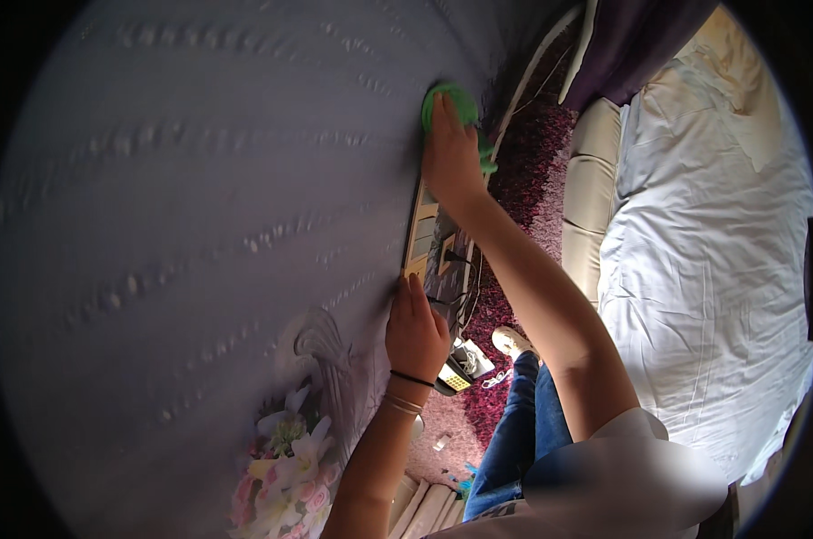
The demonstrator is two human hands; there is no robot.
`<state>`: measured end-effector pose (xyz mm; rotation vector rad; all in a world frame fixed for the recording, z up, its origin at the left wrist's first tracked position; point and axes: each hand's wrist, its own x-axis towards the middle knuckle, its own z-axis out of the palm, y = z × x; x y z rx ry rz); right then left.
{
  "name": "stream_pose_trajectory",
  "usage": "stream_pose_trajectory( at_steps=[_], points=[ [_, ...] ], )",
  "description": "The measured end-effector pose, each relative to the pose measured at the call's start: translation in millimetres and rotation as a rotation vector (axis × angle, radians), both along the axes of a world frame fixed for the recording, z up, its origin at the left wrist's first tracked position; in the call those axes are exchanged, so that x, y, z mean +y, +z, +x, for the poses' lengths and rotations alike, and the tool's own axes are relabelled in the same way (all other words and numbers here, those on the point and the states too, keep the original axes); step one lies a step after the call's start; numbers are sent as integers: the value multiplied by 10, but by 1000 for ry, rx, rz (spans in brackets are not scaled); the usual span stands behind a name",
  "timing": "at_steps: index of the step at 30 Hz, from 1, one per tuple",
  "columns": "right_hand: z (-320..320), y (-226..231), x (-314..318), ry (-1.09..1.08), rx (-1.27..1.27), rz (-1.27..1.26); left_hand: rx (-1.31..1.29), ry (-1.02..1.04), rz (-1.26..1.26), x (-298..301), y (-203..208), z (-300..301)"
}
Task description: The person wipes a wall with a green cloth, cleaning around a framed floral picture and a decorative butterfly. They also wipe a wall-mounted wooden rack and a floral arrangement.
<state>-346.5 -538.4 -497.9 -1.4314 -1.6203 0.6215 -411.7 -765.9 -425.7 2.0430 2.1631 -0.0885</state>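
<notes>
Up on the grey wall, my right hand presses a bright green cloth with its fingers stretched over it. Part of the cloth hangs below the hand on the carpet side. Lower down, my left hand rests against the wall with fingers extended and nothing visible in it. Its fingertips touch the lower end of a narrow tan-framed switch panel. A black plug with a cord sits in a socket beside that panel.
A bed with a rumpled white sheet and cream padded side stands to the right. Dark red shaggy carpet lies between. Purple curtains hang at the top; pale flowers are lower left. A device with yellowish keys lies near my shoe.
</notes>
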Motion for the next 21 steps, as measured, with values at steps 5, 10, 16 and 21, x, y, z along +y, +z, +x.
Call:
stream_pose_trajectory(
  at_steps=[5, 10, 16, 21],
  points=[
    [130, -14, 272, -60, 201, -90, 44, 22, -18, 31, 0, 71],
    [303, -119, 331, 16, 346, -244, 57, 66, -64, 142, 54, 162],
    [294, -570, 326, -25, 238, -271, 79, 41, -25, 150, -1, 155],
    [313, -605, 250, 24, 521, -666, 60, 48, -15, 128, -17, 138]
  ],
)
